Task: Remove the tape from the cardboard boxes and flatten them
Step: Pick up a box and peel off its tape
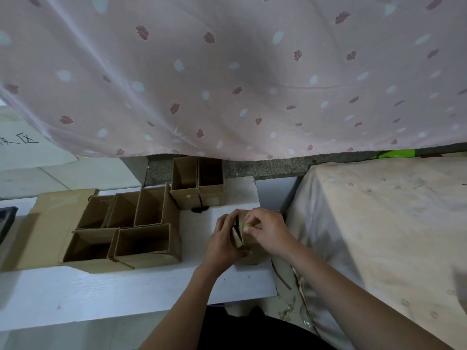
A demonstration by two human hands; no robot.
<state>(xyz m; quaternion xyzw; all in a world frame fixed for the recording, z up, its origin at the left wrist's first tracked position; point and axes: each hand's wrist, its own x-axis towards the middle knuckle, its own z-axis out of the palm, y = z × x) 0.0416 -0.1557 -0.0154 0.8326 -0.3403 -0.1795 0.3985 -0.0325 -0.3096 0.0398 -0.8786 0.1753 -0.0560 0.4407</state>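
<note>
At the table's right edge, both hands (249, 233) grip an unlabelled cardboard box (240, 238).

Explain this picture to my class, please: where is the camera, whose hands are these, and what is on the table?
There is no machine here. The single picture comes from a camera worn on a person's head, looking down at their own bare hands. The left hand grips a small cardboard box, while the right hand pinches something pale at its top edge, probably a bit of tape. They work over a white table. To the left stands a cluster of open cardboard boxes on flat cardboard, and two more open boxes stand farther back. A pink patterned curtain hangs behind.
</note>
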